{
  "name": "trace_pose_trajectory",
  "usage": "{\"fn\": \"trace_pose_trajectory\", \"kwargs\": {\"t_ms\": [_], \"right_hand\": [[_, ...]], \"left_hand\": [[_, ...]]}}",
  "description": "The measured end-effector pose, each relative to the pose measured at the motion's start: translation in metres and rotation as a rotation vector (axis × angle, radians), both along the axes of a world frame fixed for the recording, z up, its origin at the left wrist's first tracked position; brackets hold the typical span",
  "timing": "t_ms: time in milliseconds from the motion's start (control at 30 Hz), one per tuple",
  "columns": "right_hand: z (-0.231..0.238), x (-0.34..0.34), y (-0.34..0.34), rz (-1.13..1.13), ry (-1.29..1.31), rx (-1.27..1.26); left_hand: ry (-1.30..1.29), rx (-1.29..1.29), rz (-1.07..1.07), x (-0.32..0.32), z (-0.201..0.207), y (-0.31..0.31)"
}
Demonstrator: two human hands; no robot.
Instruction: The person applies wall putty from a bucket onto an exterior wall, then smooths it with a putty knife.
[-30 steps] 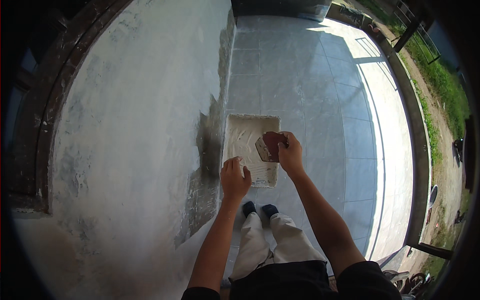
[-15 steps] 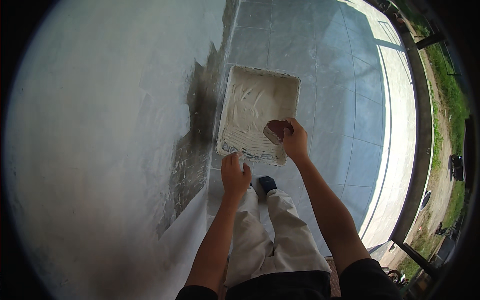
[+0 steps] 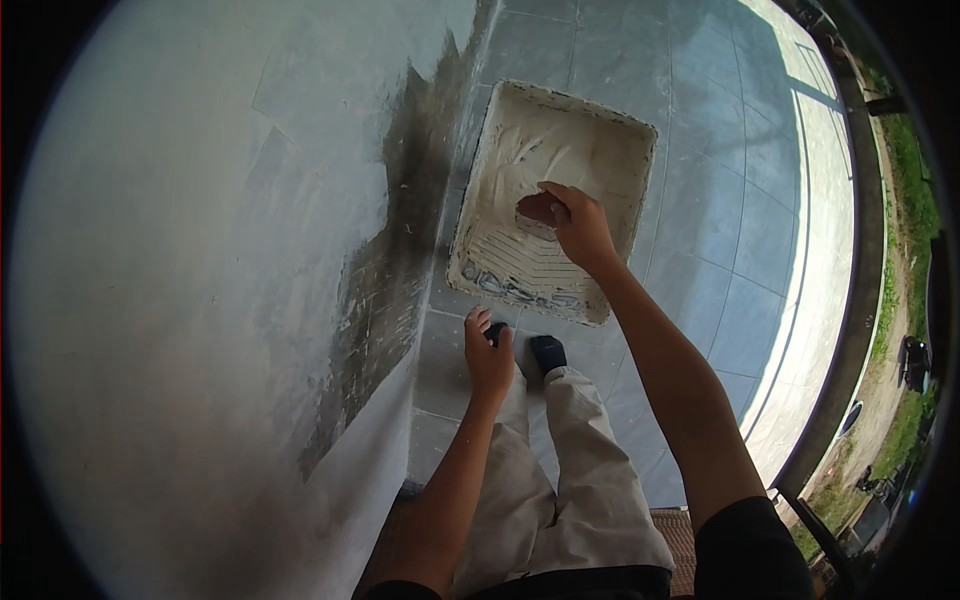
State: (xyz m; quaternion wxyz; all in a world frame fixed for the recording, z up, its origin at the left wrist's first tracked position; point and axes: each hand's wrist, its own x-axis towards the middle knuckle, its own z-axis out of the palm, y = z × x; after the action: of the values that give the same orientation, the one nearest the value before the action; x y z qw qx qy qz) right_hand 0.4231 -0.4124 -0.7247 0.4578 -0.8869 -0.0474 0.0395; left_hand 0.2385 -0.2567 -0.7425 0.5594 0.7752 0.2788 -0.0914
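Reddish-brown flat scraper with a pale, paste-coated edge (image 3: pixel 538 208) appears, in the head view, over the middle of a shallow rectangular cream-coloured tray (image 3: pixel 634 180); whether its edge touches the paste cannot be told. The right hand (image 3: pixel 582 226) grips it, thumb and fingers closed on its upper right part, though some fingertips are hidden. Smooth off-white paste (image 3: pixel 508 195) is spread inside the tray, above a ribbed section with angled ridges at the near end, where grey shows through.

The left hand (image 3: pixel 488 350) hangs just short of the tray's near edge, apart from it, fingers loosely bent with a gap to the thumb and nothing visible in its hold. Behind and beside it are two dark-covered feet (image 3: pixel 547 353), below light beige trousers (image 3: pixel 605 435).

The tray lies on grey square floor tiles (image 3: pixel 700 220), close beside a whitish plastered wall (image 3: pixel 210 260) on the left. Low on that wall runs an uneven dark grey patch (image 3: pixel 412 165). On the right, a bright sunlit strip (image 3: pixel 815 270) borders the shaded tiles.
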Motion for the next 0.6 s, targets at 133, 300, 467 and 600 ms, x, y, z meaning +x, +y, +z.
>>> {"fn": "trace_pose_trajectory", "kwargs": {"t_ms": [133,300,467,600], "right_hand": [[-0.008,0.011,0.015,0.013,-0.016,-0.005],[-0.018,0.017,0.02,0.034,-0.065,-0.017],[-0.02,0.021,0.025,0.058,-0.058,-0.09],[-0.025,0.022,0.026,0.051,-0.101,-0.105]], "left_hand": [[0.11,-0.328,0.157,0.01,-0.007,0.009],[0.205,-0.474,0.256,0.028,0.003,0.009],[0.24,-0.508,0.31,0.033,0.011,0.009],[0.238,-0.531,0.312,0.032,0.011,0.01]]}}
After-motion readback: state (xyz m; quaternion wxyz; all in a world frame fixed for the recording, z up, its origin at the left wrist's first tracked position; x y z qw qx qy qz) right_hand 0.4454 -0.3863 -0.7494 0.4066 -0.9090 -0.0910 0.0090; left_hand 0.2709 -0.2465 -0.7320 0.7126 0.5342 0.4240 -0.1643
